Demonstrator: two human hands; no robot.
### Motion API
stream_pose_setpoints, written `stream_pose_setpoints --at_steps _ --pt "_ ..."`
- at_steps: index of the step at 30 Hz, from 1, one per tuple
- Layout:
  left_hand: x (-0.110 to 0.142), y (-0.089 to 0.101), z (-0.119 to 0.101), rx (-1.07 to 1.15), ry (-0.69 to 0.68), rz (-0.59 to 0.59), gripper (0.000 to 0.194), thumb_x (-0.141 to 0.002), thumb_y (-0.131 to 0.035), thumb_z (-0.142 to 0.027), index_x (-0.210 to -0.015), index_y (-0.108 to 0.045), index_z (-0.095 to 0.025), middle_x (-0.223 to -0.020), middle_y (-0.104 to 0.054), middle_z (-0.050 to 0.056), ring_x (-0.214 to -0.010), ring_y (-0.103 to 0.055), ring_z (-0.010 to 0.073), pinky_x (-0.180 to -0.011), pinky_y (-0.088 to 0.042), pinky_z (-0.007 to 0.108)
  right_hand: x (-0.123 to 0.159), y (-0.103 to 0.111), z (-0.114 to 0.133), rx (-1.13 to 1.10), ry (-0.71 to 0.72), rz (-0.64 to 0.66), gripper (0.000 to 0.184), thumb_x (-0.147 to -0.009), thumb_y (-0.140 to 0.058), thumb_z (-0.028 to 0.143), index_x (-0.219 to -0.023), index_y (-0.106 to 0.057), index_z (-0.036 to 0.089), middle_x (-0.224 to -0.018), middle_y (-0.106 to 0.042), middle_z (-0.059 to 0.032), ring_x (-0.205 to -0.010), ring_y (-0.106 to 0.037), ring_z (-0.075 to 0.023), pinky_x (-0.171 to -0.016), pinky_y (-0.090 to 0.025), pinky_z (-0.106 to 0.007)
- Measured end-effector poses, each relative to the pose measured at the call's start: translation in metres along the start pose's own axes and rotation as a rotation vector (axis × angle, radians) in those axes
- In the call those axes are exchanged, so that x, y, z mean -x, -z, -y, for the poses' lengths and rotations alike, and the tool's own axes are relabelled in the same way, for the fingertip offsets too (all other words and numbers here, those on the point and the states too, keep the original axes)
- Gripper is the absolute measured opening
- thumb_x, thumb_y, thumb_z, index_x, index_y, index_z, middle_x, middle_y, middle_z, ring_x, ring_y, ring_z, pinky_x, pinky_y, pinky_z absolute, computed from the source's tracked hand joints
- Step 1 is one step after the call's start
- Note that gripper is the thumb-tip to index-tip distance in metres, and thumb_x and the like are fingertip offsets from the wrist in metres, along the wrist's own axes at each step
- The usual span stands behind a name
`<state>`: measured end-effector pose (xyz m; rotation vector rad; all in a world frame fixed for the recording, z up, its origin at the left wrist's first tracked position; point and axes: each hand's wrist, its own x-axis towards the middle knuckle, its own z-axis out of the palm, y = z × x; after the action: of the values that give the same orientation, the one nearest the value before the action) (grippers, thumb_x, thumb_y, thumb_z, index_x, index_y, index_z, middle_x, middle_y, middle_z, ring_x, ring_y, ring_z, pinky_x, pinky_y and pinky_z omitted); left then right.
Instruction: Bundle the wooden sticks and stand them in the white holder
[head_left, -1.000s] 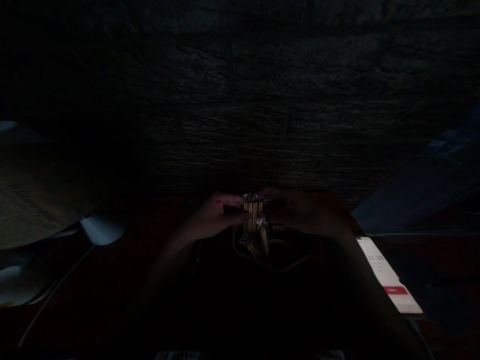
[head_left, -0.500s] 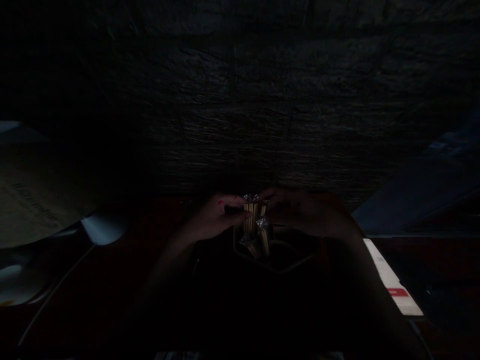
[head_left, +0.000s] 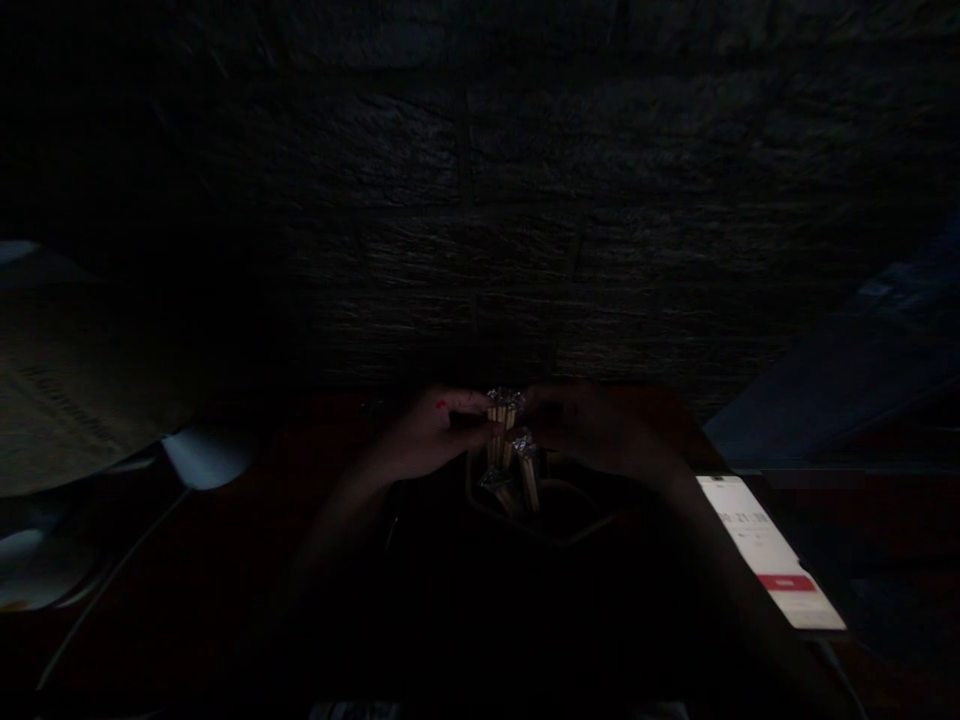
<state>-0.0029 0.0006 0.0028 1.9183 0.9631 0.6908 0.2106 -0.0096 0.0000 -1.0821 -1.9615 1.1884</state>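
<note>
The scene is very dark. A bundle of thin tan sticks with crumpled, shiny foil-like tops (head_left: 496, 445) stands upright between my hands. My left hand (head_left: 424, 435) pinches its left side between thumb and fingers; red marks show on the skin. From the right, my right hand (head_left: 600, 430) closes in with fingertips at the bundle's upper right edge, their exact grip lost in shadow. Just in front leans a smaller foil-topped bundle (head_left: 529, 482), and another (head_left: 498, 488) tilts to its left. Below the hands lies a dark container, its rim (head_left: 574, 540) faintly visible.
A lit phone (head_left: 776, 565) lies beside my right forearm. On the left are a brown printed bag or box (head_left: 67, 410), a pale cone-shaped object (head_left: 206, 460) and a thin cable (head_left: 112, 590). A rough block wall (head_left: 450, 250) rises behind the reddish tabletop.
Sticks that stood apart at the bundle's right side half a second ago now sit closer in. My right forearm has shifted slightly left, uncovering more of the phone. My left hand stays put.
</note>
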Motion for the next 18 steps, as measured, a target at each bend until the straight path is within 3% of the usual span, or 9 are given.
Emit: stream_pose_setpoints --at_steps 6,18 --pt "0.0003 0.0008 0.0018 -0.016 -0.018 -0.004 0.02 -0.084 -0.063 -0.025 -0.1 -0.072 -0.018 -0.104 -0.075 0.003 -0.094 -0.07 0.0187 -0.086 -0.054 0.03 -0.0012 -0.0016 -0.0018 -0.053 0.009 -0.007 0.012 -0.077 -0.069 0.028 -0.084 -0.066 0.019 -0.086 -0.071 -0.0037 -0.08 -0.067 -0.0169 -0.071 -0.05 -0.028" --pt "0.0002 0.0012 0.0029 -0.03 -0.05 0.003 0.019 -0.083 -0.062 -0.021 -0.099 -0.071 -0.016 -0.103 -0.075 0.004 -0.096 -0.069 0.0179 -0.089 -0.053 0.03 0.0006 -0.0001 0.004 -0.022 0.04 0.028 0.014 -0.081 -0.065 0.025 -0.094 -0.064 0.019 -0.096 -0.071 -0.0046 -0.088 -0.066 -0.0182 -0.076 -0.051 -0.03"
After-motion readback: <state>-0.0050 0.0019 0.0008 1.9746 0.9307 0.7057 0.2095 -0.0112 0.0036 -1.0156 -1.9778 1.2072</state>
